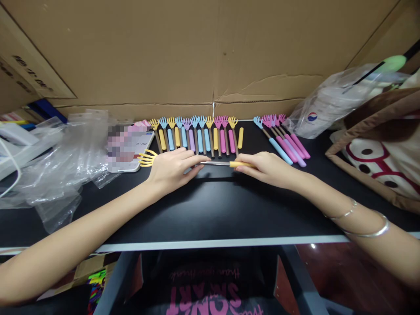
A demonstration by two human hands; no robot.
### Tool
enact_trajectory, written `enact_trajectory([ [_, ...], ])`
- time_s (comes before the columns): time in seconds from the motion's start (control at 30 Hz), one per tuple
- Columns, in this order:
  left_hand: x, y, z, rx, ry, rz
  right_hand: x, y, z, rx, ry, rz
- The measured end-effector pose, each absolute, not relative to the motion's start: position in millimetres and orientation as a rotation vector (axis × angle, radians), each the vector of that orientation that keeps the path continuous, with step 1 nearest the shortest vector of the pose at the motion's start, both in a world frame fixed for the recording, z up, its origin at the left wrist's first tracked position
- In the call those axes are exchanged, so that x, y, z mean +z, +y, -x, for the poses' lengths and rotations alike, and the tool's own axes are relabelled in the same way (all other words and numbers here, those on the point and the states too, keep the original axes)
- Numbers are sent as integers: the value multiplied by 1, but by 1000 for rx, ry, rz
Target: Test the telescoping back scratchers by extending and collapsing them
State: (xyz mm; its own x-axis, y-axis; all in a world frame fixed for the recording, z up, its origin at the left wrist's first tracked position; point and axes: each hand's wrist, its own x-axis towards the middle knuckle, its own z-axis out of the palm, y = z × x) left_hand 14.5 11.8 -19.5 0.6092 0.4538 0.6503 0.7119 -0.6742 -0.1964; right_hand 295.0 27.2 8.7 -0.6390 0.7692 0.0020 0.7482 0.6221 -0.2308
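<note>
Your two hands share one yellow back scratcher (pixel 215 163), held crosswise over the desk (pixel 210 210). The fingers of your left hand (pixel 170 168) close around its metal rod, the yellow claw (pixel 148 159) poking out past that hand near the phone (pixel 140 151). The fingers of your right hand (pixel 267 167) grasp its yellow handle (pixel 234 164), and bare rod shows between both grips. Just behind lies a row of claw-topped rods (pixel 195 122) and loose handles (pixel 200 141); four handled scratchers (pixel 285 147) lie to the right.
</note>
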Motion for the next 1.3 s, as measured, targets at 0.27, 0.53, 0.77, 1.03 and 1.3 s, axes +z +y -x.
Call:
enact_trajectory([
  [0.27,-16,9,-18,-687,-919,2465,6,17,-287,129,-2812,1169],
  [0.53,-10,15,-12,-549,-1121,2511,13,22,-296,-105,-2841,1128],
  [0.77,6,20,3,-497,-1146,2441,23,28,-308,-241,-2792,1079],
  [1.03,11,26,14,-391,-1143,2439,36,38,-331,89,-2926,1459],
  [1.3,10,25,14,-416,-1119,2500,37,42,-334,103,-2915,1605],
])
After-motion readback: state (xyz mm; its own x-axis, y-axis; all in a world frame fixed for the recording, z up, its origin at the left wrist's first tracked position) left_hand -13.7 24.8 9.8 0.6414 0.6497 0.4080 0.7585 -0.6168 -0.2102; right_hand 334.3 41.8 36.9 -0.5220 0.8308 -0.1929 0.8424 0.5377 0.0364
